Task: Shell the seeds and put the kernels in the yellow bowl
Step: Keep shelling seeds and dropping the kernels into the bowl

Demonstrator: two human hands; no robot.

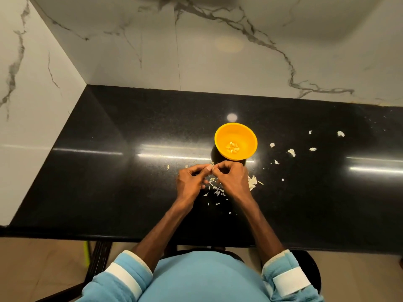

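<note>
pinching 1 seed [213,169], left hand [189,182], right hand [231,179] (both curled), smooth round yellow bowl [224,134], pale kernels [233,147]

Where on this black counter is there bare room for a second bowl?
Bare: the counter left of the left hand, out to the side wall. Crowded: shell scraps around the right hand and scattered right of the yellow bowl.
</note>
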